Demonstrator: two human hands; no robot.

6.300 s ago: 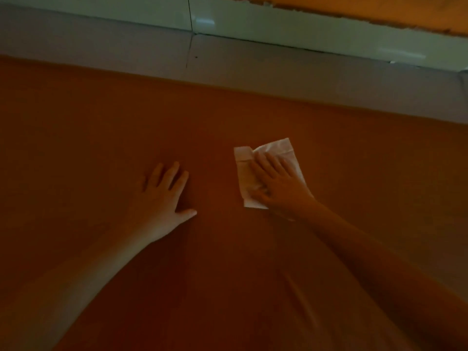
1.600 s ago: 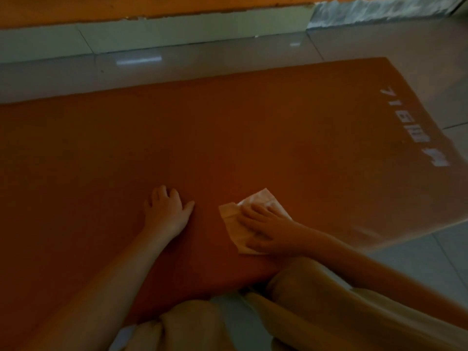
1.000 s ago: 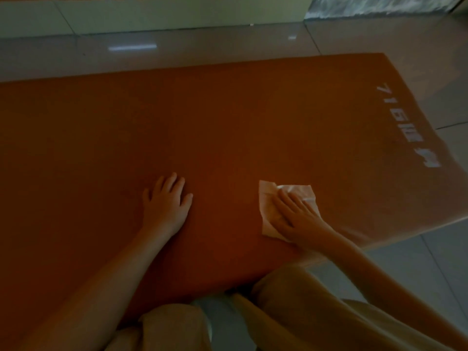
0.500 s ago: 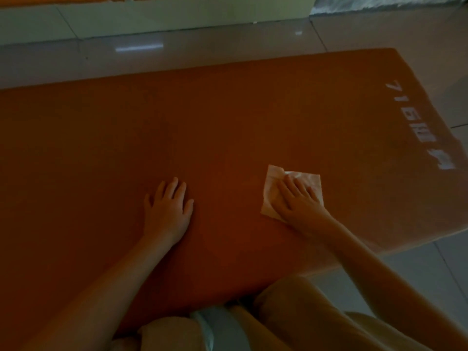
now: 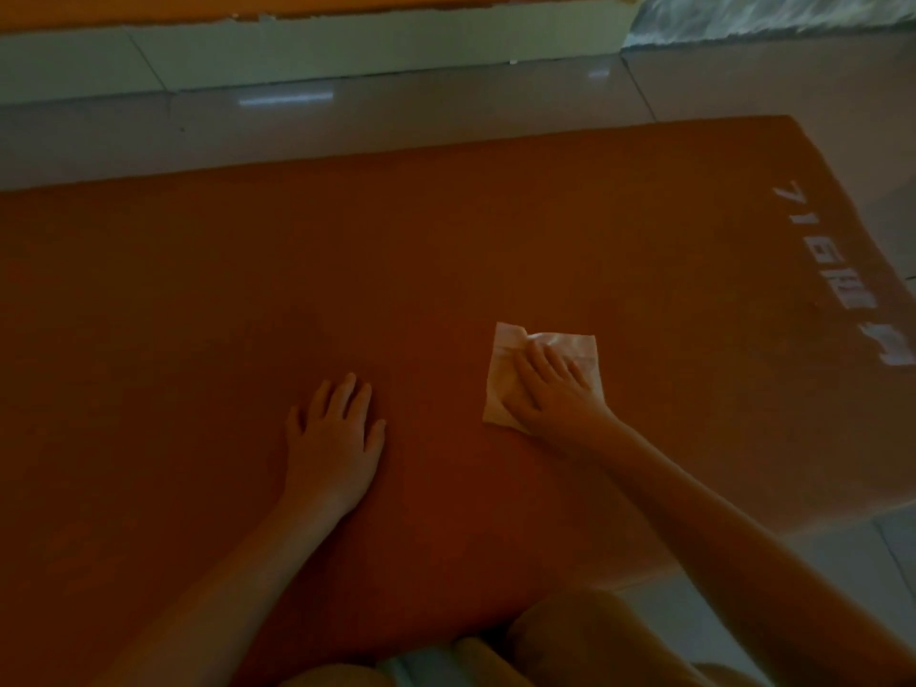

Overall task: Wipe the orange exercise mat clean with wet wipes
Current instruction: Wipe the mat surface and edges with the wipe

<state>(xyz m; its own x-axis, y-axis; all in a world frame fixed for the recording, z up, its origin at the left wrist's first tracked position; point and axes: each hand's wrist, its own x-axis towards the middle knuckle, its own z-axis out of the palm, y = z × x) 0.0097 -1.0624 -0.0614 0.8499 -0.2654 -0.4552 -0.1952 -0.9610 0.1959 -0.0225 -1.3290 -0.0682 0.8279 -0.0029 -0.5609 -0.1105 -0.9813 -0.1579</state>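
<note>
Head view, itemised.

1. Wet wipe (image 5: 503,379): I am seeing it lying flat on the orange mat (image 5: 446,240), right of centre, directly under the right hand (image 5: 555,389). Its left strip and far edge are showing beyond the fingers.
2. Right hand: lying palm-down on the wipe, fingers straight and slightly spread, pressing rather than pinching. The forearm is reaching in from the lower right.
3. Left hand (image 5: 332,438): resting palm-down on bare mat, fingers straight, holding nothing. It is sitting well apart from the wipe, to its left.
4. Mat: lying flat on the floor and filling most of the frame. White lettering (image 5: 842,275) is running along its right end, too blurred for me to read.
5. Floor tiles (image 5: 446,111): pale and glossy, showing beyond the mat's far and right edges.
6. Pale skirting (image 5: 297,42): running along the wall behind.
7. Knees (image 5: 585,632): showing at the mat's near edge.
</note>
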